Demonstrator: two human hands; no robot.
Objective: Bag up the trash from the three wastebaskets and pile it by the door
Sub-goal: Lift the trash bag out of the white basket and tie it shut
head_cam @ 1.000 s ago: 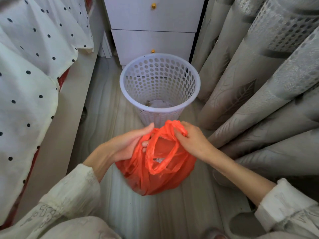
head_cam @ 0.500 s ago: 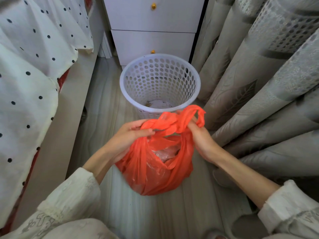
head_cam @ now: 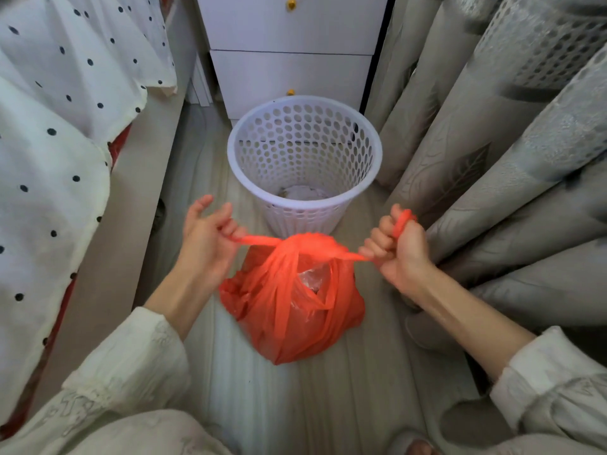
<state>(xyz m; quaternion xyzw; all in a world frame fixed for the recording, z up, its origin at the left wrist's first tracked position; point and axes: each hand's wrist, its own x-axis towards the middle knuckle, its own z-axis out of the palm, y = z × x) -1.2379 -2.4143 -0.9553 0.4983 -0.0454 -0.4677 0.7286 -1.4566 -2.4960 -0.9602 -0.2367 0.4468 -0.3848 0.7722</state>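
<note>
**Two hands, one knot: bag handles pulled out sideways**

Left to right: the left hand (head_cam: 205, 239) pinches one twisted handle w/ thumb and lower fingers, upper fingers splayed loose. Between the hands sits the knot (head_cam: 310, 246), atop the orange bag (head_cam: 292, 310), which rests on the floor just in front of the white wastebasket (head_cam: 304, 159). The right hand (head_cam: 399, 249) is fisted tight, other handle wrapped round its fingers. Handles run as one near-level line left-right thru the knot; hands approx. equally far from it, well apart. Judgement: knot only half done, so a 2nd tie likely needs both hands back toward centre. Some scraps remain in the basket's bottom.
</note>
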